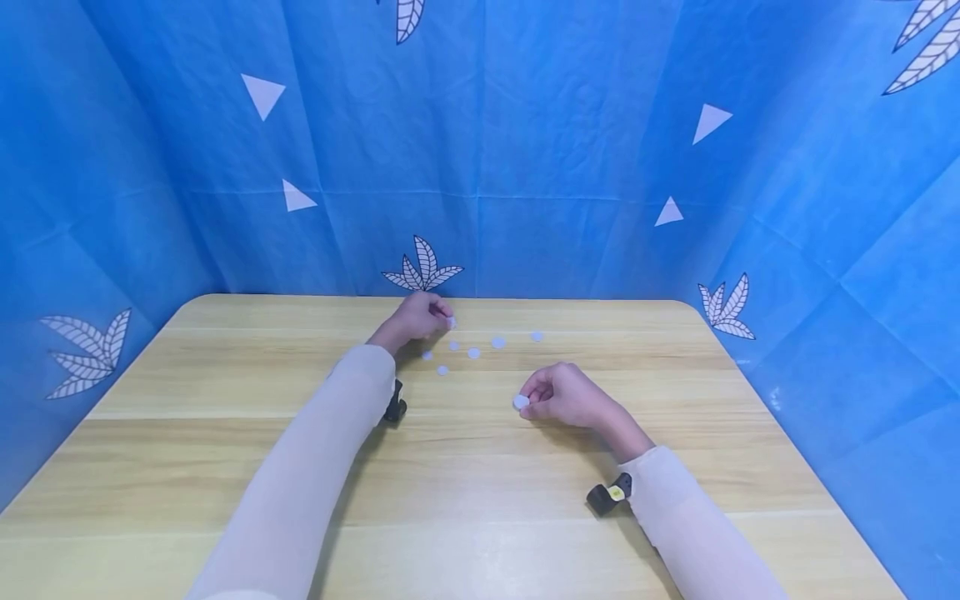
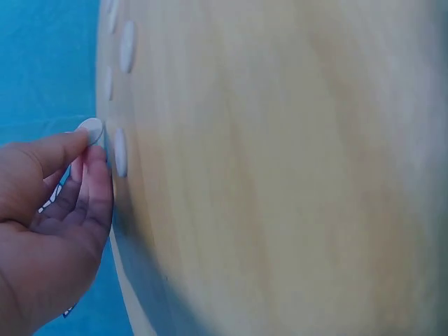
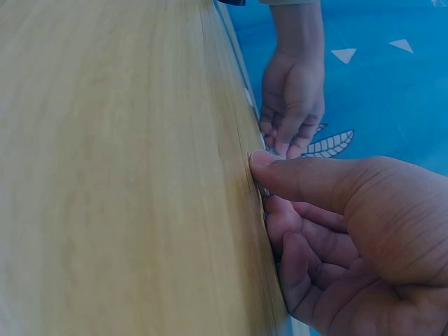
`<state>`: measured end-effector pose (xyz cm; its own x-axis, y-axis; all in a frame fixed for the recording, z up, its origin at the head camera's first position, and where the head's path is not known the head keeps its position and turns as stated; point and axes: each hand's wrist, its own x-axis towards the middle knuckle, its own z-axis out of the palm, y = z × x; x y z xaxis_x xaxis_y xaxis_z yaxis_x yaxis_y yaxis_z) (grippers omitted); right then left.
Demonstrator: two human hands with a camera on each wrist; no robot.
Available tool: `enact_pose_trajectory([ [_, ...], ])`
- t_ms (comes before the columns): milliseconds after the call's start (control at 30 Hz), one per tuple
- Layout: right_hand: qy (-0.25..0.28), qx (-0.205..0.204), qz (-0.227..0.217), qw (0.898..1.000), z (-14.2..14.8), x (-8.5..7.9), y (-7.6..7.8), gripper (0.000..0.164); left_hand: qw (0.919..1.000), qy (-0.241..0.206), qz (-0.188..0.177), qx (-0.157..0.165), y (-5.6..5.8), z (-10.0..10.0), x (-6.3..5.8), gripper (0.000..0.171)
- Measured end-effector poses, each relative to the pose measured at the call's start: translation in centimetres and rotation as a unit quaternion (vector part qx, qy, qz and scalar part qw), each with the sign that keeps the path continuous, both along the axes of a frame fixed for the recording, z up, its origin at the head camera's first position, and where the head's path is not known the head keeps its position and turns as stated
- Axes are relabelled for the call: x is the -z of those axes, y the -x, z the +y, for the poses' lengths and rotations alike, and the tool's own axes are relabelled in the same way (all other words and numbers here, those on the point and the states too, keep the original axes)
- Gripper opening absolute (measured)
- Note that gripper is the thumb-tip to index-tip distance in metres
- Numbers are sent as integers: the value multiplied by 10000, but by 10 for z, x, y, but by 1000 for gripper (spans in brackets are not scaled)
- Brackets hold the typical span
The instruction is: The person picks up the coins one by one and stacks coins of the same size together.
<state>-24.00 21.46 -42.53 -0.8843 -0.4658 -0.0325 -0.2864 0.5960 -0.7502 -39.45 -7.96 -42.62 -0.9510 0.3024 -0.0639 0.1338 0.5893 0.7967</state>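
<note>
Near the far edge of the table, my left hand [image 1: 420, 315] pinches a small white disc [image 1: 452, 322] between thumb and fingertips. The left wrist view shows this disc [image 2: 91, 129] held up by its edge, close to the discs on the wood. Nearer to me and to the right, my right hand [image 1: 566, 396] grips another white disc [image 1: 521, 402] at its fingertips. In the right wrist view the thumb [image 3: 308, 180] mostly hides that disc. Between and beyond the hands lie several flat white discs, among them a larger one [image 1: 498, 342] and a smaller one [image 1: 442, 370].
The discs lie on a pale wooden table [image 1: 450, 492] with rounded far corners. Blue cloth [image 1: 555, 150] printed with leaves and triangles hangs behind it and along both sides. Each wrist wears a small black camera, such as the right one [image 1: 602, 500].
</note>
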Motion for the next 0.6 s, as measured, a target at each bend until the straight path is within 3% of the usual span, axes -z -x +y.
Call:
enact_pose_trajectory([
  [333,-24,39,1,10000,-2,-2,-2,16,9948,-786,-484,-438,-6,-2,-4,15],
  [600,-15,21,19,10000,-1,0,-1,17,9773,-1702,-879,-903,-12,0,-7,16],
])
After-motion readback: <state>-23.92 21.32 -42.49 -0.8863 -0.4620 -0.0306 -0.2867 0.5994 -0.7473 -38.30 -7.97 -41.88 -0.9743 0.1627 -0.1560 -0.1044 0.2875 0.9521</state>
